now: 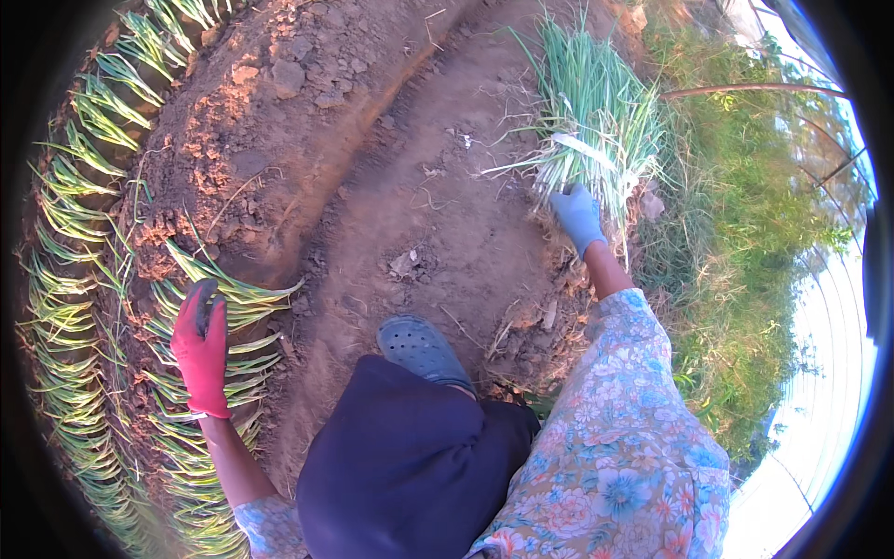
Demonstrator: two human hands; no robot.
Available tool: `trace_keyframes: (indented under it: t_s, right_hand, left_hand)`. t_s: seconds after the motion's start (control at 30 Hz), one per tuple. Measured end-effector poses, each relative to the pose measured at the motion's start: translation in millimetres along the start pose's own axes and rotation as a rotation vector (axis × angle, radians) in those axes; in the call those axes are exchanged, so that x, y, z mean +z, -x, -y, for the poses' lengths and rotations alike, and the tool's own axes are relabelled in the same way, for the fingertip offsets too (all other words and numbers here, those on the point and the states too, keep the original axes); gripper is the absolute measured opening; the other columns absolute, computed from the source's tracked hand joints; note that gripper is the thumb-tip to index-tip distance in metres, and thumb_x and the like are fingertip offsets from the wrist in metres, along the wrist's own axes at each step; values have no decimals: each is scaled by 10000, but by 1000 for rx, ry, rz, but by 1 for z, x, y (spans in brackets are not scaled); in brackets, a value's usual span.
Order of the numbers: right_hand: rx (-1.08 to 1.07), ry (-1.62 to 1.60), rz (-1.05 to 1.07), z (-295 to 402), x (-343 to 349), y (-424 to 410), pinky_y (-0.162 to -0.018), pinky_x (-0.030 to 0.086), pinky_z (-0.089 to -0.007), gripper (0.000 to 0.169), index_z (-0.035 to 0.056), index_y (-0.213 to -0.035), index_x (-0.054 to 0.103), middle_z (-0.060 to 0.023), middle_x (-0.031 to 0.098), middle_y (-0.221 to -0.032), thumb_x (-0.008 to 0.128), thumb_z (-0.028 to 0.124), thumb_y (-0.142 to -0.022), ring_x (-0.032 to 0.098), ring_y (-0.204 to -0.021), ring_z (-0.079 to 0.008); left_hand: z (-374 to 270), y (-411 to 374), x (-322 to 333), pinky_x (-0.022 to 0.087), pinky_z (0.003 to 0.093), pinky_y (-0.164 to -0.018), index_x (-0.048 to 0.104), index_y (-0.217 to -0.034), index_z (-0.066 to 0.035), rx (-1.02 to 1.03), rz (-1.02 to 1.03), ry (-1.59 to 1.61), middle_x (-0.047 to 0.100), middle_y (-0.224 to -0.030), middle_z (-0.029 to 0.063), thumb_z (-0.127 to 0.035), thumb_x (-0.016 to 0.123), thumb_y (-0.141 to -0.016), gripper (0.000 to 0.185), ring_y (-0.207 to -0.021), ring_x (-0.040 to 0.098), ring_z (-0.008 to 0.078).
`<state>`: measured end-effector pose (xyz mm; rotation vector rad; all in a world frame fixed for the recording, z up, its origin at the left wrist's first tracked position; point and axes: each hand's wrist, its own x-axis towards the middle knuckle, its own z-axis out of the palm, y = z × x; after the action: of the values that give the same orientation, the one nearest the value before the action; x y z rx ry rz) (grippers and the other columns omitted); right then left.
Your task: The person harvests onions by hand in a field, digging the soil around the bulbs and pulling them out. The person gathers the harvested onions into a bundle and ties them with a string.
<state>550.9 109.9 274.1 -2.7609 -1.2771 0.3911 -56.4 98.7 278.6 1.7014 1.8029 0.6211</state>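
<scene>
My left hand (201,349), in a red glove with dark fingertips, hovers over a row of green onion-like seedlings (241,300) laid on the soil at the left. Thumb and fingers are bent with a gap between them, and nothing shows in the grasp. At the upper right lies a thick bundle of similar long-leaved seedlings (594,91), with a pale strip (583,150) across its stems. My right hand (578,215), gloved in light blue, grips stems at the bundle's lower end. Its fingertips are partly hidden among the stems and roots.
Another dense row of seedlings (63,328) curves along the far left. A raised ridge of loose soil (244,126) borders the dirt path (433,209). My clog-shod foot (424,348) is on the path. Weeds (747,265) and curved framework (754,89) line the right side.
</scene>
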Motion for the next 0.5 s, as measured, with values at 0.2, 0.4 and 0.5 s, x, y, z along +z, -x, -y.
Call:
trace_keyframes:
  t_s: [0.2,0.4,0.5]
  right_hand:
    - [316,-971,421,1,-18,14,-461,393,-210,349,-27,-1136,617,29,536,-695,721,177,-873,489,-538,-60]
    - [448,-1360,808,47,-5,93,-431,344,-179,238,61,-1025,586,40,548,-704,679,275,-979,475,-524,-37]
    - [365,-1229,1032,99,11,162,-455,379,-190,236,67,-1011,625,9,624,-752,700,286,-965,525,-556,-44]
  left_hand:
    - [-31,0,21,522,336,-922,664,-1218,-9,-5,74,90,677,-1211,143,-112,677,-931,305,-1077,667,241]
    - [-79,4,54,500,239,-740,689,-1208,-17,-282,389,595,704,-1038,34,-153,678,-945,297,-847,628,95]
    - [-114,2,56,434,199,-597,686,-1236,-29,-422,626,780,701,-998,-9,-197,653,-953,330,-720,561,30]
